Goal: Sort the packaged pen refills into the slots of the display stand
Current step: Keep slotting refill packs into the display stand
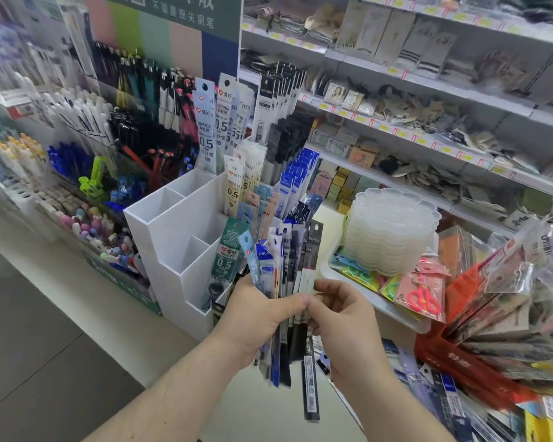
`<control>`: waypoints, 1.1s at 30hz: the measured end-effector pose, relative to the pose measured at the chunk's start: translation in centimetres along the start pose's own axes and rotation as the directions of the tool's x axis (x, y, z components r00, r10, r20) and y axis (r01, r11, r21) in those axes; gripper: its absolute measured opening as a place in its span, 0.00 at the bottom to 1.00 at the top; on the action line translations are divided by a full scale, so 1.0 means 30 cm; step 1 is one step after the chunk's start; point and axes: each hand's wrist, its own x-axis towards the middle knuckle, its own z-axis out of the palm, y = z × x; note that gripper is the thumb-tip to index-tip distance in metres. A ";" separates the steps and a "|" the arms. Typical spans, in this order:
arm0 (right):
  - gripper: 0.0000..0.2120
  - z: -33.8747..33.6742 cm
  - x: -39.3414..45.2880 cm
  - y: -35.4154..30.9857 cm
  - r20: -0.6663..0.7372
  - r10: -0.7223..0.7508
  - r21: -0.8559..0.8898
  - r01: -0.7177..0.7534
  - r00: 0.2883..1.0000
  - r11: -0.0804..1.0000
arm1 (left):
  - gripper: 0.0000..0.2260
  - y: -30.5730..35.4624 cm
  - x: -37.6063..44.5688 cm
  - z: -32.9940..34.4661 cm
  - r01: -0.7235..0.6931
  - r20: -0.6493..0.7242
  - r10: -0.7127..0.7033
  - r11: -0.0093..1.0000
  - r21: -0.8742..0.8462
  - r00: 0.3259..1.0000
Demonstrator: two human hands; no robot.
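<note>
My left hand [256, 317] grips a fanned bundle of packaged pen refills [280, 266] upright in front of me. My right hand [345, 320] pinches one pack in that bundle, a black-topped refill pack [312, 250], near its middle. Just beyond stands the white tiered display stand [173, 237]. Its left slots are empty. A green refill pack [225, 253] sits in a front slot, and several white and blue packs [233, 129] fill the rear and right slots.
Racks of pens [77, 129] line the counter to the left. A stack of clear plastic trays [390, 231] and scissors packs [422, 298] lie on a white tray at right. More packaged goods [508, 314] crowd the right. Shelves [428, 74] rise behind.
</note>
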 end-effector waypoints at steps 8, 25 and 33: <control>0.04 -0.007 0.060 -0.085 0.301 -0.007 -0.069 0.029 0.953 0.997 | 0.20 0.080 0.000 -0.030 0.105 0.075 -0.105 0.994 0.012 0.992; 0.03 0.031 0.252 -0.293 0.219 -0.054 0.227 0.003 0.974 0.974 | 0.07 0.257 0.066 -0.158 -0.079 -0.219 0.101 0.991 0.106 0.971; 0.05 0.144 0.475 -0.393 -0.068 -0.388 -0.094 0.382 0.919 0.919 | 0.07 0.312 0.099 -0.178 -0.149 -0.277 0.169 0.985 0.092 0.946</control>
